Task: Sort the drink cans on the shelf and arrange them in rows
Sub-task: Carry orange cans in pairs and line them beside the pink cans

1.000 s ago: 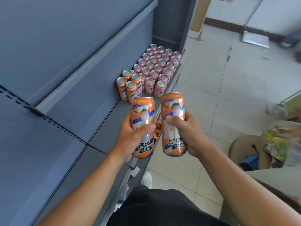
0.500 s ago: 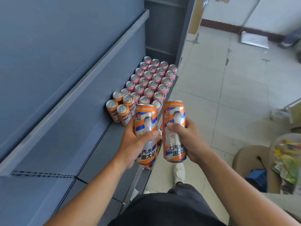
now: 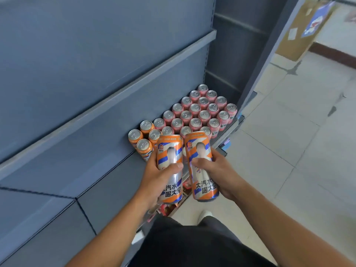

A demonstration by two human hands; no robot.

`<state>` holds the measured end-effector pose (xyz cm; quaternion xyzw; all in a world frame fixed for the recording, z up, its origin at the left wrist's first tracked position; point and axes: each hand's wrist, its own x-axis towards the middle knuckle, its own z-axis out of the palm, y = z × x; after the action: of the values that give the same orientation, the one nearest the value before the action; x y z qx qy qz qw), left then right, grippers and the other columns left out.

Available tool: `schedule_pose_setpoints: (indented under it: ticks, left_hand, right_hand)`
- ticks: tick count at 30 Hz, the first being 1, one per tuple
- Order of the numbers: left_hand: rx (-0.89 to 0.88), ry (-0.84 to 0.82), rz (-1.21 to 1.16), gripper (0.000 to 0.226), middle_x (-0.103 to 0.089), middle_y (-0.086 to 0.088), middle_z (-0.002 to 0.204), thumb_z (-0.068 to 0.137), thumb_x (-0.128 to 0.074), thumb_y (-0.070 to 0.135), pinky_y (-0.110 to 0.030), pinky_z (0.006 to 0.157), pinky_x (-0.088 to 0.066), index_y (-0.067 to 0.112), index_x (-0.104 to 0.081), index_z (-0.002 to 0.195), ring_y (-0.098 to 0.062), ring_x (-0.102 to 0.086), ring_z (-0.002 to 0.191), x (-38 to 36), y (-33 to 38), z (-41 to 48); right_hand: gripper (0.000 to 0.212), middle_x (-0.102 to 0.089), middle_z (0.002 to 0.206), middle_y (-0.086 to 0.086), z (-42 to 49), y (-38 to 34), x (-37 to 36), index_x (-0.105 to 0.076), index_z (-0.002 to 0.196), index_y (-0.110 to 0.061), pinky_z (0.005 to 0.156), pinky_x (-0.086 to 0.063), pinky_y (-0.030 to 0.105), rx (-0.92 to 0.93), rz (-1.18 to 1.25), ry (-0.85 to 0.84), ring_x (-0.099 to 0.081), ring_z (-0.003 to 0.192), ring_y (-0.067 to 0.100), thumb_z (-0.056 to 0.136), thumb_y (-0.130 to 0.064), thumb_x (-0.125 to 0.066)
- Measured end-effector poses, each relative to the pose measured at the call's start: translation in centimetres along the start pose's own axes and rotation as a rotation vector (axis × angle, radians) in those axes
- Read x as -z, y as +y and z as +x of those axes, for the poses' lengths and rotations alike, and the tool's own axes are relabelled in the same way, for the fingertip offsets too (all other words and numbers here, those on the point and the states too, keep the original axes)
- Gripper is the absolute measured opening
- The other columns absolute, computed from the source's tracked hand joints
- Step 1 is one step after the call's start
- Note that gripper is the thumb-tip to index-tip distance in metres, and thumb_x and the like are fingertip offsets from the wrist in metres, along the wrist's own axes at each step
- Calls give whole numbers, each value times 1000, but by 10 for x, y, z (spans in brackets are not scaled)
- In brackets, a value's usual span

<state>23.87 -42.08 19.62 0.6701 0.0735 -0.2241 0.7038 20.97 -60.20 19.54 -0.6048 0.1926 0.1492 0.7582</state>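
Your left hand (image 3: 156, 176) curls fingers and thumb round a tall orange can (image 3: 170, 157). Your right hand (image 3: 215, 170) grips a second orange can (image 3: 200, 151) just beside it. Both cans are held roughly upright, tops tipped slightly away from you, over the front edge of the grey shelf (image 3: 115, 170). Just beyond your left hand, four orange cans (image 3: 143, 146) stand clustered on the shelf, touching a block of pink cans (image 3: 195, 108) set in rows towards the far end. On your right is a pale tiled floor (image 3: 289, 151), with a cardboard box (image 3: 296, 31) farther off.
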Motion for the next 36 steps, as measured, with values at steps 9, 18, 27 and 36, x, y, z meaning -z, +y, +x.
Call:
schedule_pose_setpoints:
  ticks: [9, 18, 27, 36]
  left_hand:
    - [81, 264, 36, 49, -75, 4, 97, 78, -81, 9, -31, 69, -58, 31, -59, 115, -17, -74, 85, 2, -11, 21]
    - [157, 347, -20, 54, -72, 7, 103, 77, -80, 8, -32, 73, -58, 33, -54, 118, -12, -72, 88, 21, -34, 61]
    - [196, 350, -24, 57, -68, 9, 114, 81, -78, 11, -31, 83, -57, 37, -50, 123, -11, -69, 100, 25, -50, 93]
    - [157, 548, -23, 76, -59, 5, 120, 70, -87, 2, -23, 79, -57, 38, -39, 118, -6, -65, 106, 17, -81, 119]
  right_hand:
    - [34, -74, 100, 3, 60, -15, 17, -66, 110, -23, 77, -61, 37, -12, -201, -137, -73, 91, 21, 79, -21, -79]
    - [33, -75, 97, -2, 119, -23, 4, -65, 108, -26, 75, -60, 32, -46, -388, -209, -73, 90, 16, 81, -14, -78]
    - [43, -76, 90, -12, 177, -17, -8, -61, 105, -26, 67, -55, 15, -52, -513, -309, -72, 82, 4, 74, -5, -83]
    - [72, -71, 113, -5, 230, 11, -7, -55, 123, -32, 94, -56, 44, -31, -657, -446, -68, 105, 12, 63, -20, -94]
